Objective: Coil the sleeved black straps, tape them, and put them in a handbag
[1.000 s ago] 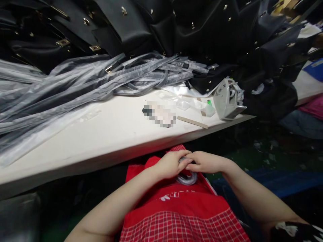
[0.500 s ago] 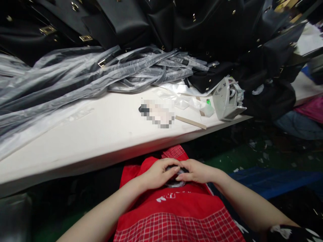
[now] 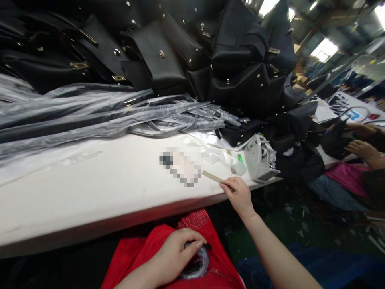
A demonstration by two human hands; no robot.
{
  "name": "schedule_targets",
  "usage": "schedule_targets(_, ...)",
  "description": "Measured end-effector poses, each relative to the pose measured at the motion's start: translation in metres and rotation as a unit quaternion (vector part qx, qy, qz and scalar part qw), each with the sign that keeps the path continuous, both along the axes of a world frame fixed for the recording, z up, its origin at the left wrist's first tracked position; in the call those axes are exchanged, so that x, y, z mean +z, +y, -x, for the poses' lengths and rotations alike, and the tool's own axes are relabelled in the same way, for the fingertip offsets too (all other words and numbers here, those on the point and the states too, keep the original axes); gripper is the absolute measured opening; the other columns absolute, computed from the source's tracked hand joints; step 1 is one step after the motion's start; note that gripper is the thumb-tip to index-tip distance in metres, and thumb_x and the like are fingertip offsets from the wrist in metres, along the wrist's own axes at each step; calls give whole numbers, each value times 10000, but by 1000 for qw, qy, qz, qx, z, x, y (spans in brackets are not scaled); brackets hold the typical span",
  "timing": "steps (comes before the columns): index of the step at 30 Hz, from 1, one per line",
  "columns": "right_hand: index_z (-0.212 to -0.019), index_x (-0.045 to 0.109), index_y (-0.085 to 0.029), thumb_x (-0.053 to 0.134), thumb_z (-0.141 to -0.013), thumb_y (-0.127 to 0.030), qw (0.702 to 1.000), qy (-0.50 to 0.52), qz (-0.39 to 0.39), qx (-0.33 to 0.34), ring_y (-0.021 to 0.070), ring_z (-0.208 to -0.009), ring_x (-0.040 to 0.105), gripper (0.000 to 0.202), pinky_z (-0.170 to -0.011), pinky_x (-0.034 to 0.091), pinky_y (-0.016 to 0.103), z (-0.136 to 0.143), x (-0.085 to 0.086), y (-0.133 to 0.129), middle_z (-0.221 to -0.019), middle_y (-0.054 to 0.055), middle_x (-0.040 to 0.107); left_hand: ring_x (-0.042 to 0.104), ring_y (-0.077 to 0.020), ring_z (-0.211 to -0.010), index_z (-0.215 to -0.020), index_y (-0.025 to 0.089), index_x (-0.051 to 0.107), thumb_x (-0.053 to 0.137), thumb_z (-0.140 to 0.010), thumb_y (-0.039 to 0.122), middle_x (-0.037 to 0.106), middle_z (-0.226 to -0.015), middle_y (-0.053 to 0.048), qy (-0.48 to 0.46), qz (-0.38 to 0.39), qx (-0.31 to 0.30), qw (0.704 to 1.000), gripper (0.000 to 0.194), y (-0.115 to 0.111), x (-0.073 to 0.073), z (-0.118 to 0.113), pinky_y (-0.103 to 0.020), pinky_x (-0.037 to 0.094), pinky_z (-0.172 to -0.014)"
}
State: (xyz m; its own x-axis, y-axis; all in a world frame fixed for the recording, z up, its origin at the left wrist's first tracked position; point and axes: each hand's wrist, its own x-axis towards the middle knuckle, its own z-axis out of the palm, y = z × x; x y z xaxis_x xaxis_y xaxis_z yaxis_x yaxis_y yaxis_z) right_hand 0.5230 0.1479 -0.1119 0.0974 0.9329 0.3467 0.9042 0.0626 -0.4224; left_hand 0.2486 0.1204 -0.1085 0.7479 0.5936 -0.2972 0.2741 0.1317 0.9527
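Note:
On the red apron at my lap, my left hand (image 3: 183, 251) is closed around a ring-shaped coil (image 3: 199, 265), dark with a clear plastic-like surface; it looks like a wound-up strap wrapped in film. My fingers cover its upper part. My right hand (image 3: 239, 194) reaches over the front edge of the white table (image 3: 105, 180). Its thumb and fingers pinch the right end of a flat, narrow tan strip (image 3: 211, 176), which lies on the tabletop. Just left of the strip is a blurred-out pinkish item (image 3: 183, 166) with a dark end.
Black bags (image 3: 162, 52) with metal fittings are piled behind the table. Plastic-wrapped straps (image 3: 75, 108) lie along its back. A white container (image 3: 255, 158) filled with scraps stands near the right corner. At far right, another person's hands (image 3: 362, 148) hold something black.
My right hand has left the coil and moved up to the tan strip, taking its end. My left hand keeps the coil at my lap. The view has tilted upward.

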Motion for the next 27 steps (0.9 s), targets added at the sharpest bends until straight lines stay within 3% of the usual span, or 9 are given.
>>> schedule_targets(3, -904, 699, -226, 573, -915, -351, 1000, -16, -7, 0, 226, -869, 583, 178, -832, 464, 375, -3, -6, 1, -880, 73, 655, 644, -187, -928, -953, 224, 736, 522, -897, 360, 735, -986, -34, 0, 6, 5, 1000, 259, 2, -1, 0, -265, 462, -877)
schedule_targets(9, -923, 701, -227, 536, -937, -388, 999, -21, 32, 11, 233, -894, 583, 231, -853, 455, 376, -7, 2, 5, -894, 77, 656, 642, -198, -946, -942, 221, 738, 519, -887, 392, 738, -994, -42, 9, 12, 6, 1000, 282, 4, -3, -2, -276, 465, -897)
schedule_targets(17, -782, 713, -204, 620, -868, -433, 987, 139, 79, 7, 209, -809, 609, 262, -767, 486, 341, -19, 5, 14, -818, 58, 656, 643, -192, -933, -949, 214, 734, 514, -896, 372, 736, -979, -38, 9, 17, 1, 1000, 276, 6, -6, -4, -270, 460, -882)
schedule_targets(21, -729, 709, -203, 654, -831, -434, 982, 150, 113, 3, 205, -773, 608, 259, -726, 480, 332, -21, 10, 17, -775, 48, 655, 639, -196, -930, -952, 214, 733, 515, -890, 363, 735, -976, -38, 13, 25, -1, 1000, 271, 6, -5, -5, -280, 459, -891)
schedule_targets(27, -834, 705, -227, 688, -820, -390, 996, 82, 43, 18, 230, -875, 606, 165, -819, 482, 367, -14, 6, 8, -876, 62, 666, 638, -195, -916, -939, 216, 733, 519, -883, 342, 733, -969, -36, 12, 33, 5, 999, 254, 5, -8, -5, -278, 460, -882)
